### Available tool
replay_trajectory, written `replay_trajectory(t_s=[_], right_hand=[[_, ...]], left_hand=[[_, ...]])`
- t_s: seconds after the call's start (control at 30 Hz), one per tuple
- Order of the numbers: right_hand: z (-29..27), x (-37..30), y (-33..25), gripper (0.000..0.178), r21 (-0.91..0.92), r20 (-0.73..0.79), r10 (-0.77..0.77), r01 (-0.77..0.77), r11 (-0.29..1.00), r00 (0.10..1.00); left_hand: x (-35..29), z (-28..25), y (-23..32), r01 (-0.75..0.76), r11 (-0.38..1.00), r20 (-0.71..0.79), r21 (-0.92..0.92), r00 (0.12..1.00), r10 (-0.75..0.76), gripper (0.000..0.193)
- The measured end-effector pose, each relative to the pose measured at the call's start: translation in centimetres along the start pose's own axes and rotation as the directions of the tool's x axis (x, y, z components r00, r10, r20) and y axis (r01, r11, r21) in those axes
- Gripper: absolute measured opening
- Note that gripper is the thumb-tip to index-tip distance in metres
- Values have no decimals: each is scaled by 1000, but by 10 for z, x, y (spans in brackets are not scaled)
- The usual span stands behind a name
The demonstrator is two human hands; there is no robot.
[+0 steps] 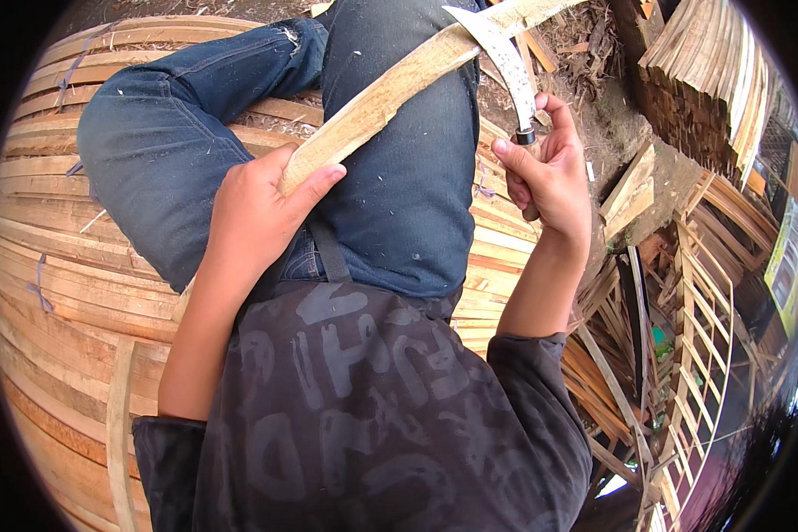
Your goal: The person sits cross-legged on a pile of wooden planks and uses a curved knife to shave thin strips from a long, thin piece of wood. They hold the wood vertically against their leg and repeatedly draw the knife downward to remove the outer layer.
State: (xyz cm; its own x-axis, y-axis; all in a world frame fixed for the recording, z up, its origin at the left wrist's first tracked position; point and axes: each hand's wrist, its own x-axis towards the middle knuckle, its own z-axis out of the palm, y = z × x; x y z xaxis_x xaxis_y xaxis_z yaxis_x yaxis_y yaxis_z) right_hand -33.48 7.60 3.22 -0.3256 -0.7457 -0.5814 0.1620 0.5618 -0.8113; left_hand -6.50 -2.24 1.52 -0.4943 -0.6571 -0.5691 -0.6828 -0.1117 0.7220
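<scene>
A long pale wooden slat (386,89) slants across my right thigh, from the middle of the view up toward the upper right. My left hand (257,208) is closed round its near end, thumb along the top face. In my right hand (550,173) is a sickle (504,66) with a curved, whitish blade and a black collar at the handle. The fingers wrap the handle, which is mostly hidden, with the thumb by the collar. The blade curves over the slat's upper face, its tip beyond the slat's far edge; whether it touches the wood I cannot tell.
Bundled wooden slats (80,293) tied with string lie under and around my legs in blue jeans (399,195). A stack of thin boards (709,80) stands at the upper right. Below it are loose offcuts (629,191) and a slatted wooden frame (696,355).
</scene>
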Motion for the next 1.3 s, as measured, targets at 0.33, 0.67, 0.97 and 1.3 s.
replay_trajectory(t_s=[0.33,0.67,0.97,1.3], right_hand=[[-68,-5,-3,29,51,-630,-198,295,954,751],[25,-11,13,26,-61,-178,-185,177,982,967],[33,-9,7,19,-788,-188,-510,181,588,840],[27,-12,-17,38,-923,-126,-440,57,381,889]], left_hand=[[0,-3,-8,-27,1000,30,4,999,27,34],[0,-24,5,101,979,276,-177,960,-49,40],[-17,-30,12,-8,1000,222,-11,975,10,38],[-25,-18,16,-25,1000,163,5,986,24,40]])
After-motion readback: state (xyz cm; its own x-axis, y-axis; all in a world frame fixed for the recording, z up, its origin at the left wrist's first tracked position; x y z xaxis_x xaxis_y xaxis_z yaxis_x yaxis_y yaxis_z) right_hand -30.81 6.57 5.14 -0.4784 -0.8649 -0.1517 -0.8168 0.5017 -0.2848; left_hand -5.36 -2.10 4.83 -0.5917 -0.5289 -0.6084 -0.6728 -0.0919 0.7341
